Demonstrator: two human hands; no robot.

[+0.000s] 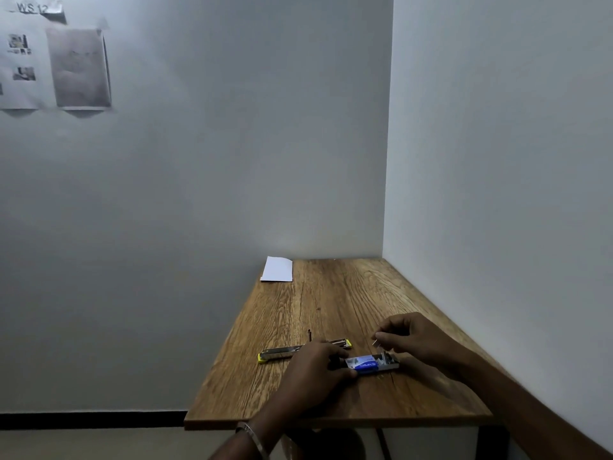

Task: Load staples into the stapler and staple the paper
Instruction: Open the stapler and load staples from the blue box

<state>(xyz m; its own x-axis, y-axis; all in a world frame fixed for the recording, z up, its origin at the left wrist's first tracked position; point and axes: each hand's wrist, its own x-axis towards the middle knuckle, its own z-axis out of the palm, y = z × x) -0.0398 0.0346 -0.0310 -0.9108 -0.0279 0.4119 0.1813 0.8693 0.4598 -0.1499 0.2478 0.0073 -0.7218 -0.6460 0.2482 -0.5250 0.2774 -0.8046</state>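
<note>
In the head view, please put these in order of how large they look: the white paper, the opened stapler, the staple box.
1. Opened stapler, longest, though partly hidden by the left hand.
2. White paper; it lies farther away, so its true size is probably larger.
3. Staple box, smallest.

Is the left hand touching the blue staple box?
Touching: the head view shows the left hand with fingers curled around the near end of the staple box.

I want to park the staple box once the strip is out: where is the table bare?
Bare wood lies between the white folded paper and the opened yellow-tipped metal stapler. The near strip is crowded by both hands and the blue staple box.
</note>
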